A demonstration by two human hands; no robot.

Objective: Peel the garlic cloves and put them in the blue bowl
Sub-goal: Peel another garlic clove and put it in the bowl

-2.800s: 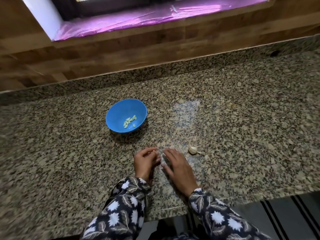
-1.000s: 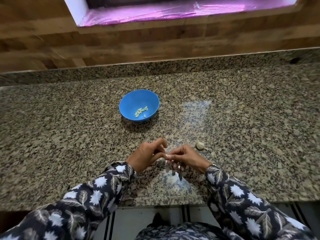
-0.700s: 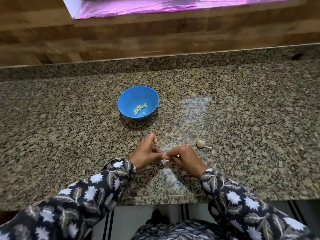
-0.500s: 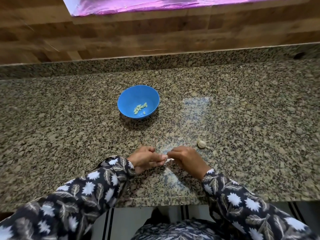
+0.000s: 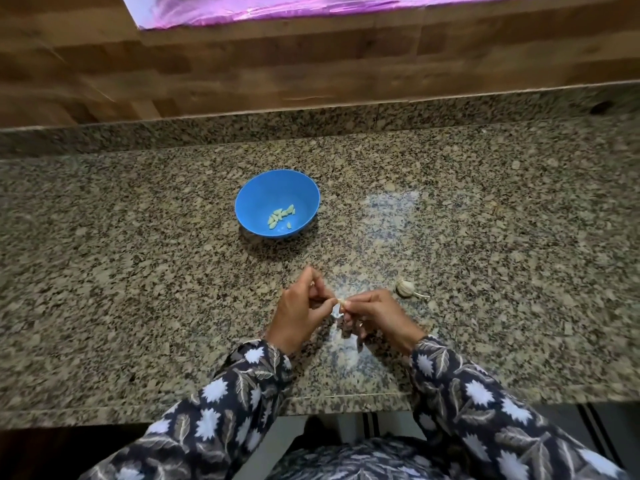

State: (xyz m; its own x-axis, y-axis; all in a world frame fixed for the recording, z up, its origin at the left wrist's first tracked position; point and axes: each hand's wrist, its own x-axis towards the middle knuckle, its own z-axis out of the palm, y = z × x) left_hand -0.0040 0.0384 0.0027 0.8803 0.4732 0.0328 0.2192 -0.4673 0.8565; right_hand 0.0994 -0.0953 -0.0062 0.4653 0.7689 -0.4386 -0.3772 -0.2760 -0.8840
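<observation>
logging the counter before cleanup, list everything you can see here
bowl: one, blue, on counter beyond the hands
peeled cloves: several, pale green, in the bowl
garlic head: one, whitish, on counter right of the hands
clove: one, pale, pinched between both hands
counter: one, speckled granite, across the view
wall: one, brown wood, behind the counter
sheet: one, purple, top edge
sleeves: two, dark floral, bottom
left hand: one, bare, pinching the clove
right hand: one, bare, pinching the clove
</observation>
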